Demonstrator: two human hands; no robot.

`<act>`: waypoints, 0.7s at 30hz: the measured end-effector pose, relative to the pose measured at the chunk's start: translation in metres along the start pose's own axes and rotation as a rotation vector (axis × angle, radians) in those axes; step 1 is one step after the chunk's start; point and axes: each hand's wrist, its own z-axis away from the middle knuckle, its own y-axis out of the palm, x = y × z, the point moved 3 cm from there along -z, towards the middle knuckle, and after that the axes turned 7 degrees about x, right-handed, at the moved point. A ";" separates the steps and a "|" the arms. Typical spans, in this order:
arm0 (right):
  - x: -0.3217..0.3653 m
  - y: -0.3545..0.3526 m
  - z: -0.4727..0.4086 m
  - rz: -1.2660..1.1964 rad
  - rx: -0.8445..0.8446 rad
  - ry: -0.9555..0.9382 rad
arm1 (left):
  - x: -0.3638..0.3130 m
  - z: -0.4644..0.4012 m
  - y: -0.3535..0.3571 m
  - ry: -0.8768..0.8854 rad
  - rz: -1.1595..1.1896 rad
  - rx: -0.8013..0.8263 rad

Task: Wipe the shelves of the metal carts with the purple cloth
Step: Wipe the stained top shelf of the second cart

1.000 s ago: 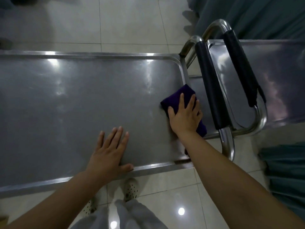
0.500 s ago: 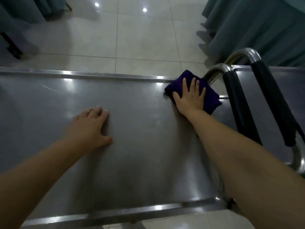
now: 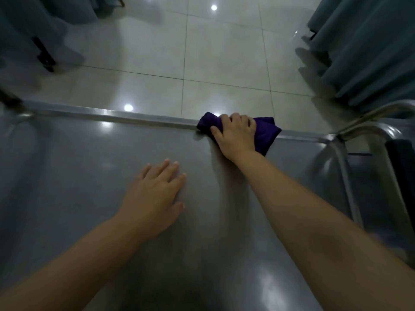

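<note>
The person's right hand (image 3: 235, 135) presses the purple cloth (image 3: 266, 135) against the far edge of the cart's top shelf (image 3: 89, 176), toward its far-right corner. The fingers (image 3: 238, 119) curl over the raised far rim (image 3: 134, 118), clamped on the cloth, so the bunched fabric covers both the flat steel and the lip. Part of the cloth sticks out to the right of the hand and a smaller fold to the left.

The left hand (image 3: 155, 194) lies flat on the bare shelf nearer the middle, fingers together and extended, holding nothing; it looks like a brace.

The cloth reads as soft, light and limp: it folds and bunches under the hand and has no shape of its own. On polished stainless steel it should slide easily, so the hold likely has to come from downward pressure with the palm on the middle of the wad, fingertips pinning its leading edge; a loose corner could trail or flip under. The shelf itself looks rigid and slick, with ceiling lights reflected on it.

At the right edge stand tubular handles (image 3: 368, 131) with a dark grip (image 3: 402, 167), and a second cart appears to sit just beside it. Tiled floor (image 3: 224, 52) lies beyond the far rim.
</note>
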 end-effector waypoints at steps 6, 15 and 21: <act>0.138 -0.002 -0.022 0.031 -0.014 -0.133 | 0.121 0.069 -0.022 -0.113 -0.021 -0.225; 0.302 -0.008 -0.040 0.015 0.001 -0.232 | 0.241 0.202 -0.019 -0.305 -0.054 -0.345; 0.377 -0.013 -0.045 -0.007 0.004 -0.280 | 0.256 0.260 0.001 -0.303 0.201 -0.440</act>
